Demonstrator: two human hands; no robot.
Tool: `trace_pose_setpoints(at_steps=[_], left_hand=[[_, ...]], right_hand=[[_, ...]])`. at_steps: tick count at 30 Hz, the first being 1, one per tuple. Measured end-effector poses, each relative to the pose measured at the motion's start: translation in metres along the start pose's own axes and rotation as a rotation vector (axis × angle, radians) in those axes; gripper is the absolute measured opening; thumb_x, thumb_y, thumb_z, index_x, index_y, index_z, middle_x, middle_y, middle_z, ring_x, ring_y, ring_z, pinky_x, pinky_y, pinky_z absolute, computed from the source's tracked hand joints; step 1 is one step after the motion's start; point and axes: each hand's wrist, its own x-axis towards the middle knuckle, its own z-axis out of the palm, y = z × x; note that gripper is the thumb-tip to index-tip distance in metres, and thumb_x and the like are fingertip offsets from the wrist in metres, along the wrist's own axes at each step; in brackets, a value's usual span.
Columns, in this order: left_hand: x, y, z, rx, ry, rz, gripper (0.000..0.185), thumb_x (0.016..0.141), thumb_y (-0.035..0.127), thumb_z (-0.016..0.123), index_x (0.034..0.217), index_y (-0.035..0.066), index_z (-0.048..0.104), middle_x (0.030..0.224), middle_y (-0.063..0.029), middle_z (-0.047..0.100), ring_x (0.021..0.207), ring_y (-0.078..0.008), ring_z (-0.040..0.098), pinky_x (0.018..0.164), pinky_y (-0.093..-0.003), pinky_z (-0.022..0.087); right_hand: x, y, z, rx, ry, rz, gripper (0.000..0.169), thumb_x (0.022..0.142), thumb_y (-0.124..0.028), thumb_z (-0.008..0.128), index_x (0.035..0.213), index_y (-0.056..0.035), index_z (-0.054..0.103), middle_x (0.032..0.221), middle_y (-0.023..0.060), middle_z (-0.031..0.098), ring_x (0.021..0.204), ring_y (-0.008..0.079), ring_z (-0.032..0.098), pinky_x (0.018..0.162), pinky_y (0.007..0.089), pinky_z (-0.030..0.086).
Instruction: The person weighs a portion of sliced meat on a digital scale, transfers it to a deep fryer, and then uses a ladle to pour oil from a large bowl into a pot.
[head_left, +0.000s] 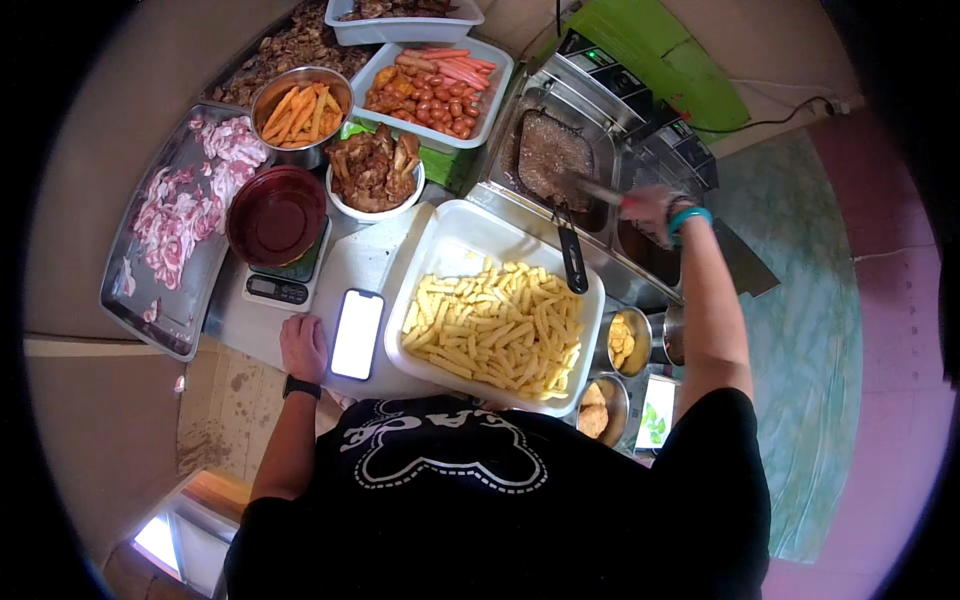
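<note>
My right hand grips a utensil with a red handle. Its blurred far end reaches over a wire fryer basket, so I cannot tell its exact kind. Bubbling oil with food fills the basket, which sits in the left well of a steel deep fryer. The basket's black handle extends over a white tub of pale cut fries. My left hand rests on the counter with curled fingers, beside a phone with a bright screen.
Left are a metal tray of raw meat and a dark red bowl on a digital scale. Behind stand a bowl of cooked meat and a tub of sausages. Steel cups and a second phone sit right.
</note>
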Motion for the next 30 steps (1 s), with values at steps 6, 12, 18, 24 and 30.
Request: trace_pose_setpoints(at_steps=[6,12,18,24,30], left_hand=[[-0.002,0.001,-0.007,0.012,-0.031,-0.021,0.011,0.075,0.004,0.053,0.085,0.004,0.053,0.087,-0.0141,0.051,0.081,-0.0318,0.049,0.071,-0.0403,0.041],[0.0,0.004,-0.006,0.0,0.025,-0.008,0.012,0.075,0.005,0.054,0.087,0.004,0.052,0.088,-0.0138,0.051,0.081,-0.0314,0.049,0.071,-0.0399,0.041],[-0.001,0.002,-0.003,0.012,0.028,-0.011,0.013,0.075,0.005,0.054,0.087,0.005,0.052,0.088,-0.0135,0.051,0.081,-0.031,0.049,0.071,-0.0396,0.041],[-0.003,0.001,-0.005,0.003,0.008,-0.015,0.012,0.074,0.005,0.054,0.086,0.005,0.052,0.087,-0.013,0.05,0.081,-0.0306,0.049,0.072,-0.0391,0.041],[-0.002,0.001,-0.004,0.006,0.001,-0.007,0.013,0.074,0.004,0.054,0.087,0.004,0.052,0.087,-0.0127,0.05,0.081,-0.0303,0.049,0.072,-0.0388,0.041]], right_hand=[[0.021,-0.026,0.023,-0.208,0.213,0.012,0.046,0.071,-0.039,0.055,0.11,-0.0148,0.056,0.103,0.0154,0.059,0.097,0.031,0.055,0.083,0.0388,0.045],[0.018,-0.029,-0.004,-0.371,0.066,-0.095,0.044,0.071,-0.041,0.056,0.102,-0.0106,0.058,0.095,0.0152,0.061,0.088,0.0312,0.058,0.075,0.0383,0.046],[0.077,-0.028,0.052,-0.17,0.15,-0.018,0.038,0.07,-0.039,0.058,0.096,-0.0109,0.059,0.094,0.0165,0.061,0.084,0.0313,0.059,0.071,0.0367,0.048],[-0.015,-0.035,-0.008,-0.256,0.086,-0.096,0.041,0.07,-0.03,0.061,0.107,-0.0131,0.057,0.083,0.014,0.062,0.075,0.0277,0.06,0.066,0.0359,0.047],[-0.053,-0.017,-0.04,-0.347,0.045,-0.02,0.044,0.07,-0.037,0.059,0.106,-0.0125,0.059,0.074,0.0112,0.062,0.067,0.0242,0.059,0.06,0.0338,0.046]])
